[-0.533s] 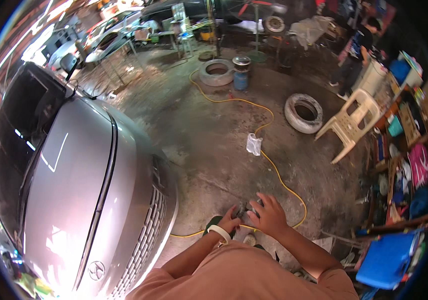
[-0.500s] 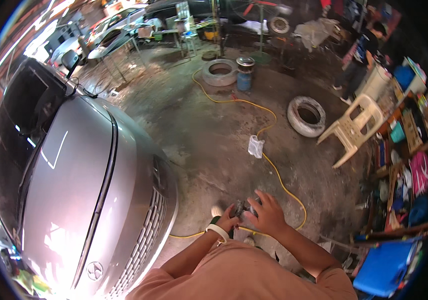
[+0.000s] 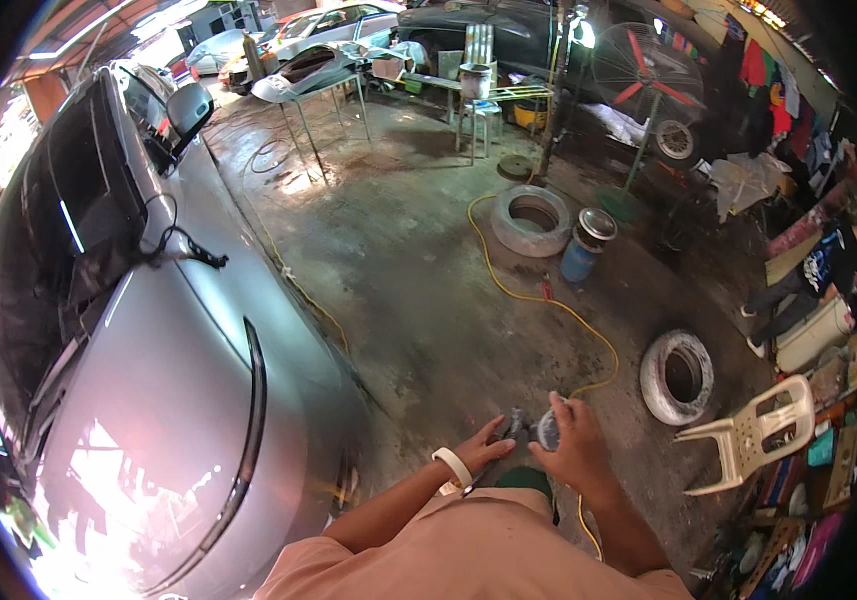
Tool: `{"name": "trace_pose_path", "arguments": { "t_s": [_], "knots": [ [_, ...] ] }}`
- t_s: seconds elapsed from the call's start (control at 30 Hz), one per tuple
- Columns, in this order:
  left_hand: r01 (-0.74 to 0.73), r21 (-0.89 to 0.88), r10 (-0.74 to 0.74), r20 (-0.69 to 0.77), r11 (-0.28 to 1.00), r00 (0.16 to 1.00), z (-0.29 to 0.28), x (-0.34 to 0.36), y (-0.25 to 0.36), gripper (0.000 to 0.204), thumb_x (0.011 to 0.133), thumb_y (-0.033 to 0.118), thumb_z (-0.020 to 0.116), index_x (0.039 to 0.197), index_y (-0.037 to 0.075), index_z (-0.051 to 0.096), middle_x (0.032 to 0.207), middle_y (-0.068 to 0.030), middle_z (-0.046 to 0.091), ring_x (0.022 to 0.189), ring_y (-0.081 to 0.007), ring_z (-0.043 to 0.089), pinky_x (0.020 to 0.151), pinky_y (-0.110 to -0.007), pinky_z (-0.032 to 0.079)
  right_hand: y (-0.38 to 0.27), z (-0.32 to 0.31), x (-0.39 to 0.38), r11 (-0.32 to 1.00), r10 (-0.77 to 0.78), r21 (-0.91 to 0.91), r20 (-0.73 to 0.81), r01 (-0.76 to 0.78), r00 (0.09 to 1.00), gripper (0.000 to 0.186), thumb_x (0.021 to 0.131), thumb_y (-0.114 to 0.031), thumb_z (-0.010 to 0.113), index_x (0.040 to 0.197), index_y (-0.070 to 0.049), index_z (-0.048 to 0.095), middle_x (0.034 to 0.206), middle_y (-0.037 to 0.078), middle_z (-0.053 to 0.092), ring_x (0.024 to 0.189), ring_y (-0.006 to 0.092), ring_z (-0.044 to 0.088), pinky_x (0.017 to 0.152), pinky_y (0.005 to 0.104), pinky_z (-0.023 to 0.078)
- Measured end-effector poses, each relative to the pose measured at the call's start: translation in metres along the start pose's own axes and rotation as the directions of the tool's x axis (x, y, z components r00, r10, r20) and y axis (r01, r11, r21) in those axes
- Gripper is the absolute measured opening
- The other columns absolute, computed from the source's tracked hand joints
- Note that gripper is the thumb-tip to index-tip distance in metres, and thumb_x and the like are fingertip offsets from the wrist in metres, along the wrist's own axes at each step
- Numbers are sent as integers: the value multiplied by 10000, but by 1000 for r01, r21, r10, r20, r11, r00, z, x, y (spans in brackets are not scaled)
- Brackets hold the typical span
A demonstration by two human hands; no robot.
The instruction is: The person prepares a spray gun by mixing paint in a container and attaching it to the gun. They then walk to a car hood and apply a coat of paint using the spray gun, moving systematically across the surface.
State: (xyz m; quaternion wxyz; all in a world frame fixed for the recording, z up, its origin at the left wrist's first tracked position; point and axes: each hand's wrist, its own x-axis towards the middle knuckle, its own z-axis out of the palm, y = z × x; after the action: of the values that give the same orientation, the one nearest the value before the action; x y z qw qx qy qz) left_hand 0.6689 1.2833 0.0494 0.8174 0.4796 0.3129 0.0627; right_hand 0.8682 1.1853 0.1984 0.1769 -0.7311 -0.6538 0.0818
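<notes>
Grey hand tool [image 3: 526, 428], small and partly hidden, sits gripped between both hands in front of the person's chest, above the stained concrete floor [image 3: 418, 270]. The left hand [image 3: 480, 452] and right hand [image 3: 574, 448] are both closed around it. A silver car [image 3: 148, 400] stands just to the left, with a yellow hose [image 3: 528, 295] snaking past two tyres [image 3: 678, 375].

Both hands, left hand [image 3: 481, 452] and right hand [image 3: 576, 448], hold a small grey tool [image 3: 533, 430] together; silver car [image 3: 148, 400] left, yellow hose [image 3: 538, 300] across concrete floor [image 3: 418, 290].
</notes>
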Motion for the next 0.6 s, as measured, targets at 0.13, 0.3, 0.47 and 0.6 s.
{"name": "trace_pose_path", "arguments": {
  "t_s": [0.13, 0.3, 0.47, 0.6],
  "knots": [
    [236, -11, -236, 2, 972, 972, -104, 67, 47, 1032, 915, 638, 638, 1646, 152, 94, 1615, -159, 343, 1501, -316, 313, 1187, -514, 298, 49, 5, 129, 996, 72, -56, -16, -73, 997, 875, 724, -363, 861, 1458, -80, 478, 1284, 171, 512, 1184, 377, 525, 1007, 520, 420],
    [675, 408, -650, -223, 615, 727, -248, 151, -39, 985, 914, 714, 558, 1646, 198, 148, 1685, -95, 214, 1532, -313, 259, 1212, -540, 248, 129, 24, 305, 987, 84, -132, -52, -90, 995, 876, 710, -371, 857, 1438, -52, 489, 1259, 159, 532, 1183, 368, 527, 989, 517, 416],
    [802, -164, -784, -392, 575, 482, -322, 206, -2, 923, 934, 689, 533, 1634, 185, 205, 1687, -110, 215, 1523, -316, 265, 1198, -516, 264, 170, 34, 499, 986, -73, -149, 13, 74, 997, 895, 696, -361, 858, 1445, -47, 481, 1245, 153, 535, 1184, 360, 523, 1024, 517, 400],
    [599, -486, -771, -417, 637, 481, -391, 290, 71, 877, 951, 669, 514, 1625, 174, 251, 1688, -121, 216, 1516, -318, 270, 1188, -497, 277, 159, 18, 663, 948, -277, -144, 59, 282, 959, 873, 708, -357, 851, 1442, -62, 482, 1251, 154, 532, 1170, 362, 526, 991, 519, 404]
  ]
}}
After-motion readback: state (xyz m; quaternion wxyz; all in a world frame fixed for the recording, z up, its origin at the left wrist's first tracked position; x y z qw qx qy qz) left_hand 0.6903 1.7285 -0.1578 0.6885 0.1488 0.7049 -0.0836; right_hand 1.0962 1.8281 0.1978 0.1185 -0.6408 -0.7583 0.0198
